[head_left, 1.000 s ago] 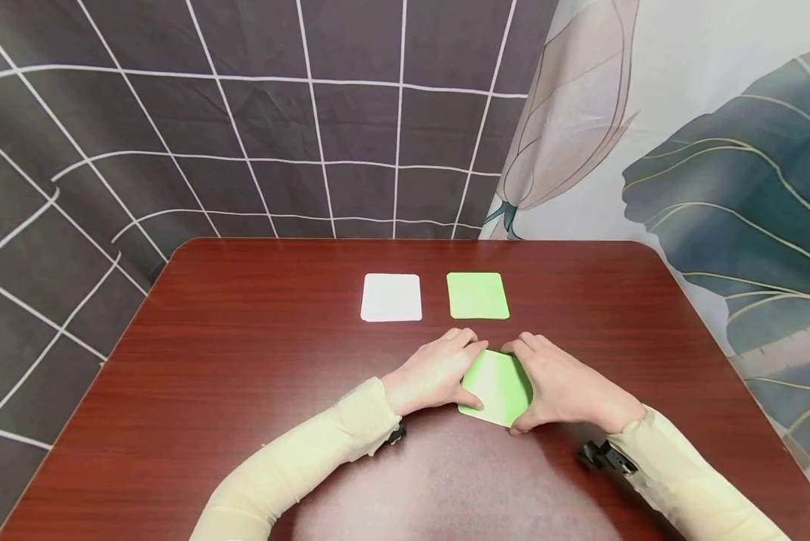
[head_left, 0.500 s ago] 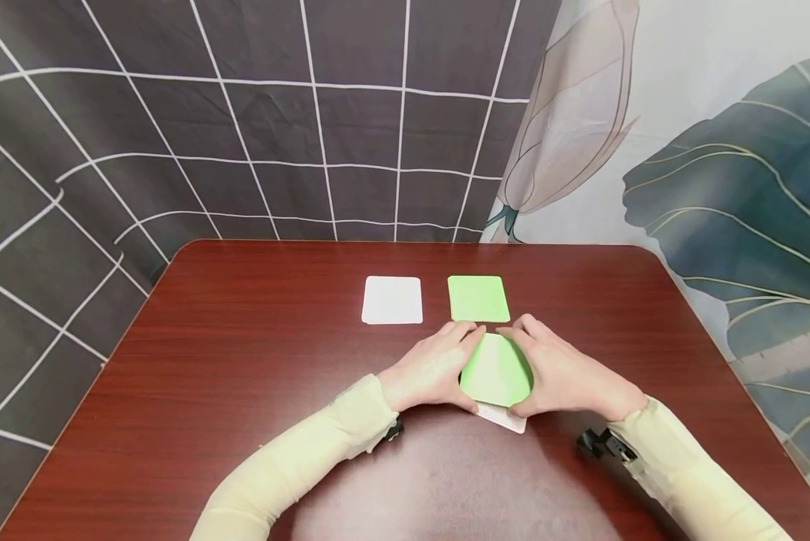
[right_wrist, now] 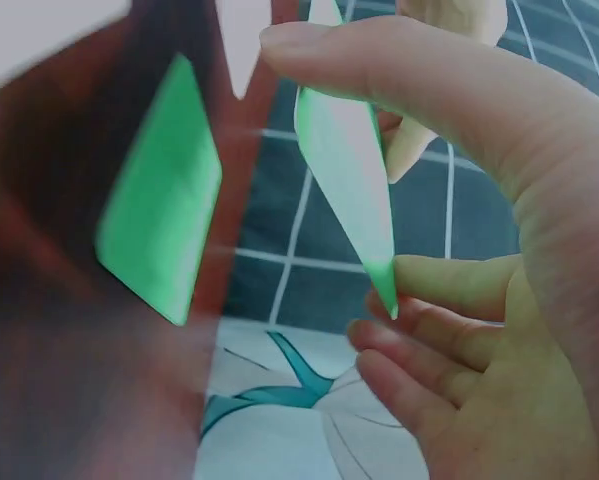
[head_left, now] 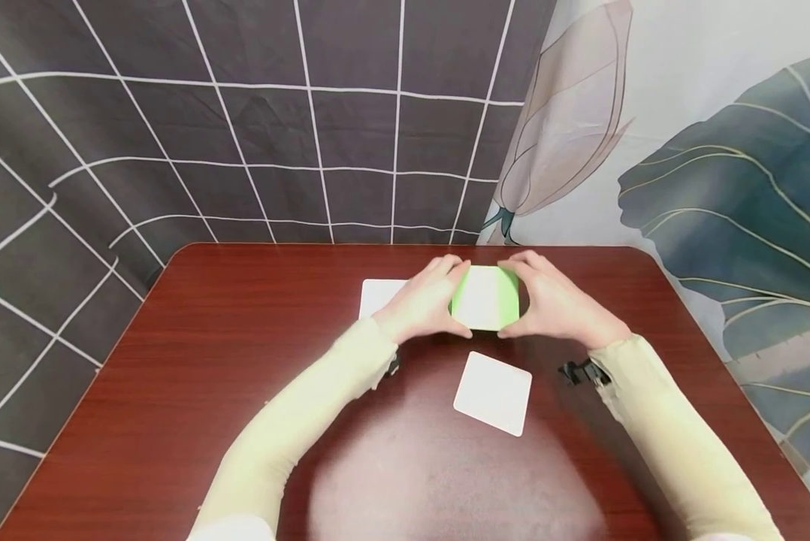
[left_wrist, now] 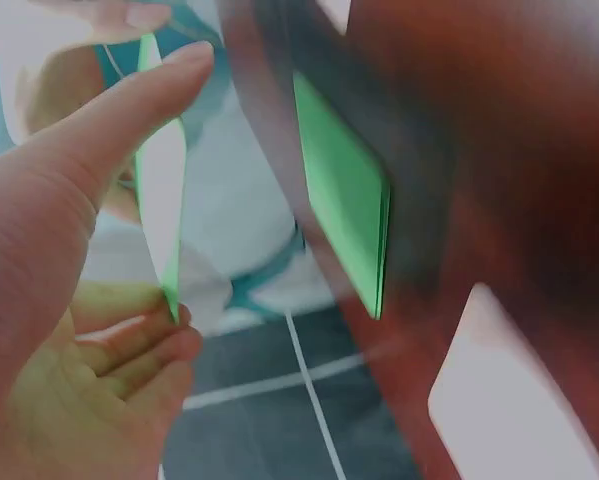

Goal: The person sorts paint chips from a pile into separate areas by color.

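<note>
In the head view my left hand (head_left: 427, 300) and my right hand (head_left: 555, 302) grip opposite sides of a square green card (head_left: 485, 299), thumbs at its near edge and fingers at the far one. Both wrist views show this card raised off the table and slightly bowed. Beneath it lies a stack of green cards (left_wrist: 344, 195), hidden from the head view. One white card (head_left: 493, 393) rests skewed on the table, nearer to me. A white card pile (head_left: 380, 295) sits to the left, partly covered by my left hand.
A reddish-brown wooden table (head_left: 195, 376) carries all the cards. Behind it hangs a dark grid-patterned cloth (head_left: 256, 128), with a leaf-patterned curtain (head_left: 729, 180) to the right. Small black devices (head_left: 586, 372) are strapped at the wrists.
Both hands have carried the green card up and away from me, from the near spot to over the green stack. The white card under it is now uncovered.
</note>
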A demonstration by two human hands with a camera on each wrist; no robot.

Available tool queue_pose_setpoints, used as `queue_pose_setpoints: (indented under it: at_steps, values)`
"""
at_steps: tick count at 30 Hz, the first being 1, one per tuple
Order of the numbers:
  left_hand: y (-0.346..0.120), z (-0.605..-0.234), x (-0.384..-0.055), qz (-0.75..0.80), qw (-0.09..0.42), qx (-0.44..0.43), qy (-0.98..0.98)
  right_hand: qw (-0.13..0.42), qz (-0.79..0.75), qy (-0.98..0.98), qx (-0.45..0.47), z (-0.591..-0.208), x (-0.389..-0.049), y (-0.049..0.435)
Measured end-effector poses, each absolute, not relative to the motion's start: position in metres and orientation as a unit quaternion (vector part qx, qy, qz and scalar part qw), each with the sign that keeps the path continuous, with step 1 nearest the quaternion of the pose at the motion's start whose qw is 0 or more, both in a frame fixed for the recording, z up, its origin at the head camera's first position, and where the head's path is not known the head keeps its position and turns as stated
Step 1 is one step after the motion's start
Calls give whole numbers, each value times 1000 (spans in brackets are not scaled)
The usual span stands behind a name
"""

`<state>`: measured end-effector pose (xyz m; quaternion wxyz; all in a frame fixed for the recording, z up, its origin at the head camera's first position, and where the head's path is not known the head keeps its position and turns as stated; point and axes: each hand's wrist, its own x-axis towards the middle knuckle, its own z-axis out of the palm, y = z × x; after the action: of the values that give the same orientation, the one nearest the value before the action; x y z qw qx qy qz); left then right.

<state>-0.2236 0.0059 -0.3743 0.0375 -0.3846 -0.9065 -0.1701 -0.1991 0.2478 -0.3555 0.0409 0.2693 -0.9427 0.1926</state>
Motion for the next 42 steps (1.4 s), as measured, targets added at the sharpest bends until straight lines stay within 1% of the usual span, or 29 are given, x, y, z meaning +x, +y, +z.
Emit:
queue_pose_setpoints:
  at_steps: [3, 7, 13, 19, 24, 26, 36, 42]
  values:
    - [7, -368, -244, -163, 48, -383, -908, 35, 193, -946, 258, -349, -220, 248]
    - [10, -369, -262, -167, 48, -366, -914, 20, 193, -949, 250, -348, -244, 247]
    - [14, -390, -266, -158, 0, -339, -928, -36, 178, -951, 250, -362, -260, 244]
    - [14, -408, -266, -162, -27, -340, -926, -94, 176, -950, 240, -384, -266, 244]
    - [14, -414, -266, -181, -76, -327, -925, -127, 167, -948, 240, -396, -271, 243]
    - [14, -415, -267, -181, -83, -326, -924, -131, 162, -948, 241, -397, -272, 243]
    - [17, -416, -270, -169, -79, -328, -926, -125, 143, -955, 230, -396, -271, 241]
    - [16, -414, -266, -183, -66, -333, -923, -114, 179, -950, 230, -396, -266, 244]
